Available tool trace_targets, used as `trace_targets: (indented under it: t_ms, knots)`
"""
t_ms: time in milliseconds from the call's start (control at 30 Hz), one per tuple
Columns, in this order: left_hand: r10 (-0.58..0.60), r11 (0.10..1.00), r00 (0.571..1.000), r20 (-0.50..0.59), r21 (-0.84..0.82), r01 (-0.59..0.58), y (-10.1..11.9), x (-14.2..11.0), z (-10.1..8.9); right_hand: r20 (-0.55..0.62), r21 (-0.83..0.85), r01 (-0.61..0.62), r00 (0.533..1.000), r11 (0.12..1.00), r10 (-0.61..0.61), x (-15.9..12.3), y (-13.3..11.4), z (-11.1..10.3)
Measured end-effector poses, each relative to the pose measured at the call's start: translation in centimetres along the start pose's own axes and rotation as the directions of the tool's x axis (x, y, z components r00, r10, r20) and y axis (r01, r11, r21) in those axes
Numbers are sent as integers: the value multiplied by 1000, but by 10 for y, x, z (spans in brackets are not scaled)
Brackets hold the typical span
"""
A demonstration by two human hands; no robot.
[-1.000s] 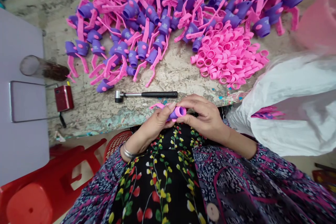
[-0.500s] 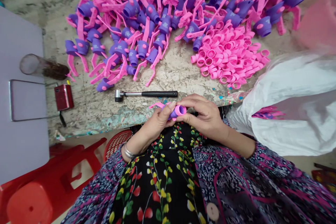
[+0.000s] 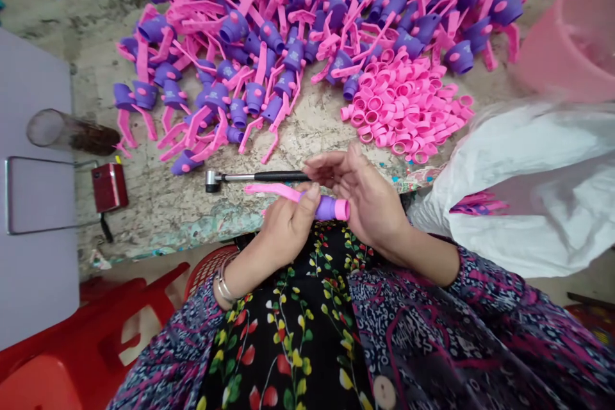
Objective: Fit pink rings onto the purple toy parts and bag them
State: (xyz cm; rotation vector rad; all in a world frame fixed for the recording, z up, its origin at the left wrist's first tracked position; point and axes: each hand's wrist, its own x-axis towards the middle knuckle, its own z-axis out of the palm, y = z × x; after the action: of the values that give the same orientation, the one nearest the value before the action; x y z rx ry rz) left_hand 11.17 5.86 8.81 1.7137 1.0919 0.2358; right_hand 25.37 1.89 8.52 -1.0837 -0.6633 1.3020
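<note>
My left hand (image 3: 291, 224) is closed around a purple plastic cup-shaped piece (image 3: 325, 207) with a pink arm that sticks out to the left. On the right end of this piece sits a pink ring (image 3: 341, 209). My right hand (image 3: 368, 198) is open beside the ring, its palm turned toward it and its fingers stretched up and left. Whether the palm touches the ring I cannot tell. Just beyond my hands lies a hammer (image 3: 254, 177) with a black grip, partly covered by my right fingers.
Many purple pieces with pink arms (image 3: 230, 45) are heaped across the worktable (image 3: 163, 205). A pile of pink rings (image 3: 403, 109) lies right of centre. At right are a white sack (image 3: 509, 237) and a pink bucket (image 3: 542, 38). A glass jar (image 3: 72, 131) and red box (image 3: 109, 187) lie left.
My right hand has let go of the ring end and opened. The piece in my left hand has turned from facing me to lying sideways. The view has shifted slightly.
</note>
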Motion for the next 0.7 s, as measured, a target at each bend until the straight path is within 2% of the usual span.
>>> trace_targets:
  t_ms: [100, 233, 333, 500, 600, 700]
  knots:
    - [122, 943, 991, -50, 319, -100, 10, -7, -6, 45, 69, -65, 997, 995, 62, 0, -4, 13]
    - [166, 832, 980, -108, 549, -81, 23, -16, -9, 201, 60, -105, 975, 993, 91, -5, -1, 15]
    - [170, 798, 977, -126, 599, -62, 25, -18, -7, 193, 75, -144, 973, 987, 127, -7, 6, 15]
    - [86, 764, 992, -95, 645, -5, 16, -18, 3, 25, 147, -206, 979, 968, 204, -9, 22, 19]
    - [25, 752, 996, -90, 658, 41, 11, -16, 6, -2, 211, -240, 969, 948, 246, -9, 31, 20]
    - [-10, 766, 997, -78, 640, 57, 5, -12, 6, -11, 195, -264, 962, 945, 271, -5, 35, 17]
